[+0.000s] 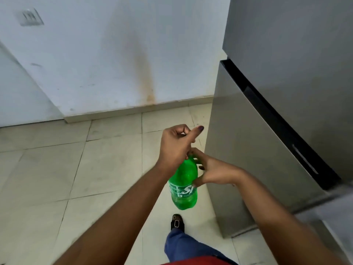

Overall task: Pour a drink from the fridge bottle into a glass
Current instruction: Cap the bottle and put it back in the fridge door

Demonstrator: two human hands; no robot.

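A: Your fingers on the right hand are loosely spread, thumb pressed to the shoulder of the green bottle just above its label, the rest curled round its right side.

B: And my left?

A: Your left hand is closed over the neck, with the forefinger sticking out clear. The cap is hidden under that hand, so you cannot tell from here whether it is on or off.

B: Where does that put the bottle?

A: Upright in the air between both hands, above the tiled floor, just left of the grey fridge, whose doors look shut. Below it, your shoe steps forward.

B: So which step am I on?

A: Likely the carry: bottle out, fridge closed, cap perhaps about to be twisted. No glass shows anywhere; beyond you is only the stained wall.

B: Next?

A: You'll need to find the glass, set the bottle steady and loosen the cap slowly. It's fizzy, and carrying may have shaken it.
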